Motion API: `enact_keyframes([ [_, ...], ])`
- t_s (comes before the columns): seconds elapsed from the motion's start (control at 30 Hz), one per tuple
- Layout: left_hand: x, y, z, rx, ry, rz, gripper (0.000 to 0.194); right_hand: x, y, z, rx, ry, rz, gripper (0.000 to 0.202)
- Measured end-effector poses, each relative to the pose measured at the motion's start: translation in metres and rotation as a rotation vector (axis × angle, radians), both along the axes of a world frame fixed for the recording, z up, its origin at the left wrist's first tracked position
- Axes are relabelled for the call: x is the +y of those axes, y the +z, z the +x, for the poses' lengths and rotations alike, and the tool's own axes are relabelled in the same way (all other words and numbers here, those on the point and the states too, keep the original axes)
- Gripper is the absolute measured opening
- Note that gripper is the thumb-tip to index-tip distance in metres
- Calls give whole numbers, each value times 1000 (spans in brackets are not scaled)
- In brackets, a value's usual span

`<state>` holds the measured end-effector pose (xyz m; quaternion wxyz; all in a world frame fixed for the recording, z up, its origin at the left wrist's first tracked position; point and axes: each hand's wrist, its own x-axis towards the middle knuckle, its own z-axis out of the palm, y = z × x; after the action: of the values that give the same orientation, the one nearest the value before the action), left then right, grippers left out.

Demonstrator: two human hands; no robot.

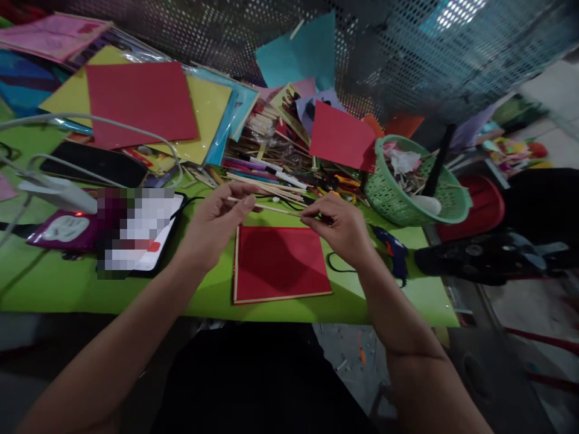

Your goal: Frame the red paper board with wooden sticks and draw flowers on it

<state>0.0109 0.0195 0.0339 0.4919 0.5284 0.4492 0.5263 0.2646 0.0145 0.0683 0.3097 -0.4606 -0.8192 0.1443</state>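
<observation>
A thin wooden stick (pixel 277 209) spans the gap between my hands, above the far edge of a red card (pixel 284 260). My left hand (pixel 218 220) pinches the stick's left part between thumb and fingers. At its right end, the fingertips of my right hand (pixel 340 224) close on the stick. The red card lies flat, with pale wooden strips along its left and near edges. Behind my hands rests a bundle of similar sticks (pixel 266 185).
A glue gun (pixel 394 250) lies right of my right hand, near a green basket (pixel 382 196) of scraps. Left of my left forearm are a phone (pixel 147 238), a purple packet (pixel 58 232) and white cables. Coloured sheets (pixel 140 102), pens and loose sticks crowd the table's back.
</observation>
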Motion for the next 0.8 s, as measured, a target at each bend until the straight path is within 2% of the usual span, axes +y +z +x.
enact_keyframes([
  [0.13,-6,-11,-29,110,157,4,23,0,-9,20,-46,-25,-37,11],
  [0.3,-12,-26,-43,223,166,-56,20,-3,-20,33,-77,-22,-73,15],
  [0.43,-14,-26,-45,387,171,1,18,-4,-27,31,-101,15,-101,17],
  [0.57,-20,-24,-49,642,94,119,16,-5,-30,28,-116,32,-126,18],
  [0.8,-37,-32,-52,797,-57,206,22,-2,-35,24,-173,49,-131,19],
])
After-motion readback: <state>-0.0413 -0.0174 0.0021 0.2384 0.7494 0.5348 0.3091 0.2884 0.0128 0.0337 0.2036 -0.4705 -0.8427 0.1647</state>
